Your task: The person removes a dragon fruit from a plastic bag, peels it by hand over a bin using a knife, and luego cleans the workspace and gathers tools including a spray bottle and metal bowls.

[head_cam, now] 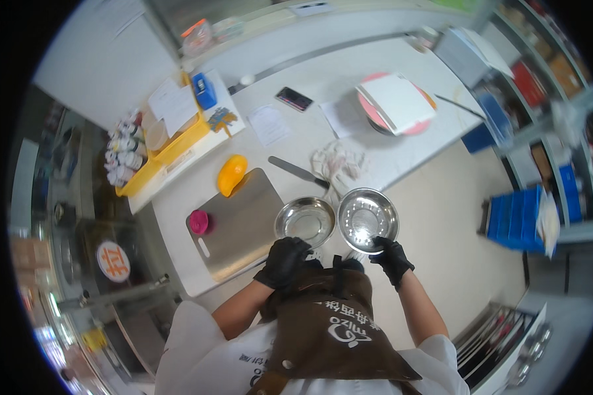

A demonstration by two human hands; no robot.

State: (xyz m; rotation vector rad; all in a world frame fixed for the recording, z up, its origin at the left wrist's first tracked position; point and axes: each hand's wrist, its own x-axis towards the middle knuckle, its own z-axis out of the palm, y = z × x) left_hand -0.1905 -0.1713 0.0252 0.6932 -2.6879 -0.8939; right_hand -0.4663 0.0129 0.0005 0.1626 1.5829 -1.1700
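Note:
Two round, shallow stainless steel bowls are before me at the table's front edge. In a black glove, my right hand point(391, 259) grips the near rim of the right bowl point(368, 219), its thumb over the edge. The right bowl is tilted and shows nothing inside. My left hand point(287, 259), also gloved in black, has its fingers curled at the near rim of the left bowl point(306, 222). To the left lies a metal cutting board point(247, 227) bearing a magenta piece of fruit point(198, 222). A yellow mango point(232, 175) rests by its far edge.
An offset-looking metal spatula point(299, 172) lies beside a crumpled cloth point(338, 160). Farther back are a phone point(294, 98), paper sheets point(268, 124) and a white board point(398, 103) on a pink round. A yellow tray point(178, 143) and bottles point(126, 153) stand left; blue crates point(514, 219) stand right.

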